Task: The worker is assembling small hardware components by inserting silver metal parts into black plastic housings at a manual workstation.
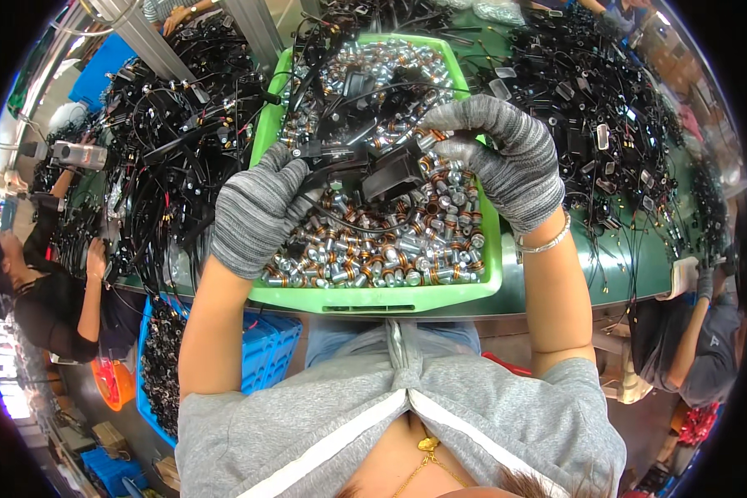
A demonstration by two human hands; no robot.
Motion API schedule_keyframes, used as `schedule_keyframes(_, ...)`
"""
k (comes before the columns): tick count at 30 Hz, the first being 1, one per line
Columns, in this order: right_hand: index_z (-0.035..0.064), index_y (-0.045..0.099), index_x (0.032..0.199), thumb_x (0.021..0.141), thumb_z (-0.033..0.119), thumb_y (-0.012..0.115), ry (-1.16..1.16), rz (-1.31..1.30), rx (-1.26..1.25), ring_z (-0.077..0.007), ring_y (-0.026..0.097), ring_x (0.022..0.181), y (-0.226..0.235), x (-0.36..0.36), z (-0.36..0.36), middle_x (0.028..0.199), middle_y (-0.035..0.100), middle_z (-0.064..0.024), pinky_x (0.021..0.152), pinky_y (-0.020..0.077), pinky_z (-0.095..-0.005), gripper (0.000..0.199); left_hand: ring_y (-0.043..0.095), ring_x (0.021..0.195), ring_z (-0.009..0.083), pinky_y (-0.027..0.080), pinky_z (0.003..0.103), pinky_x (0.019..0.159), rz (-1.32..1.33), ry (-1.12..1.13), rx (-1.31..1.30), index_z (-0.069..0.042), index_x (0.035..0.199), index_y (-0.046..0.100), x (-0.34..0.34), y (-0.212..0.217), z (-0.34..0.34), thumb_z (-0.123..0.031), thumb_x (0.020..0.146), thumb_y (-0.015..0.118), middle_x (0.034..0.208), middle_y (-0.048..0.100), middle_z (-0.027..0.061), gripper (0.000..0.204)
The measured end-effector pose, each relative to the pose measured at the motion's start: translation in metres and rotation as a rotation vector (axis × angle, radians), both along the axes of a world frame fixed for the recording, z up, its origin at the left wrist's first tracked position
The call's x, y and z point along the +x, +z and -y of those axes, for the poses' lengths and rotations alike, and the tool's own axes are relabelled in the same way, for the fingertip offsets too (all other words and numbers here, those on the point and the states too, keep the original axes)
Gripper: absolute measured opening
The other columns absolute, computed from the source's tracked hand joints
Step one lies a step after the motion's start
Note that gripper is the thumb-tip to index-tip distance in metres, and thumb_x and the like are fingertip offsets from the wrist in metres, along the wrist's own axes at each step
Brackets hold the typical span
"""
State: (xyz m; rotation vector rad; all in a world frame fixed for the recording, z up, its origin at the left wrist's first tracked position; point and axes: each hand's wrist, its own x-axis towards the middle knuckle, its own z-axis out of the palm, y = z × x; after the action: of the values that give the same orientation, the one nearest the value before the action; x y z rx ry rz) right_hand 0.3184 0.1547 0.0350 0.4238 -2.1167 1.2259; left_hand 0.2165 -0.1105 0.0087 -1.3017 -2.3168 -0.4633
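Note:
My left hand (257, 212), in a grey striped knit glove, is closed on a black cabled part with a boxy housing (394, 173). The part lies level over a light green bin (373, 296). In the same kind of glove, my right hand (515, 158) pinches a small silver metal cylinder (427, 139) at the housing's right end. Whether the cylinder sits inside the housing cannot be made out. Beneath both hands, the bin is full of loose silver cylinders (382, 261) with copper-coloured rings. A thin black cable loops below the part.
Heaps of black cabled parts (166, 149) cover the green table at left, and more (589, 124) lie at right. A metal post (253, 29) rises behind the bin. Blue crates (270, 353) stand below the table's edge. Co-workers (54, 307) sit at both sides.

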Motion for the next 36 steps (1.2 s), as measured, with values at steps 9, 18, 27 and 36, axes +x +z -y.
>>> schedule_keyframes(9,0.0044,0.070,0.091,0.073,0.011,0.078,-0.108,0.059,0.055,-0.0167,0.067,0.080,0.004,0.008,0.006,0.088,0.070,-0.0084,0.074,0.0539,-0.0283,0.021,0.065,0.081,0.0358,0.053,0.039,0.070,-0.007,0.016,-0.031,-0.003,0.098,0.065,0.005,0.003,-0.001,-0.018,0.072,0.077,0.103,0.064,0.0224,0.032)
schedule_keyframes(18,0.0045,0.070,0.090,0.075,0.017,0.077,-0.150,0.086,0.109,-0.0192,0.067,0.076,0.006,0.007,0.006,0.083,0.069,-0.0095,0.070,0.0531,-0.0293,0.021,0.065,0.085,0.0354,0.053,0.039,0.073,-0.035,0.058,-0.069,-0.003,0.098,0.066,0.005,0.004,-0.004,-0.019,0.071,0.077,0.103,0.064,0.0220,0.033)
schedule_keyframes(27,0.0056,0.070,0.083,0.085,0.026,0.070,-0.267,0.276,0.102,-0.0200,0.058,0.055,0.004,0.011,0.014,0.066,0.063,-0.0091,0.057,0.0481,-0.0325,0.021,0.065,0.083,0.0361,0.054,0.039,0.072,-0.034,0.011,-0.046,-0.003,0.098,0.066,0.005,0.003,-0.001,-0.017,0.072,0.076,0.106,0.064,0.0228,0.031)
schedule_keyframes(36,0.0072,0.069,0.104,0.076,0.017,0.077,0.026,0.108,-0.064,-0.0136,0.066,0.078,0.002,0.008,0.003,0.087,0.071,-0.0062,0.072,0.0547,-0.0254,0.030,0.067,0.083,0.0348,0.055,0.037,0.071,-0.058,-0.014,-0.052,-0.002,0.098,0.066,0.004,0.001,-0.002,-0.017,0.074,0.076,0.103,0.064,0.0239,0.031)
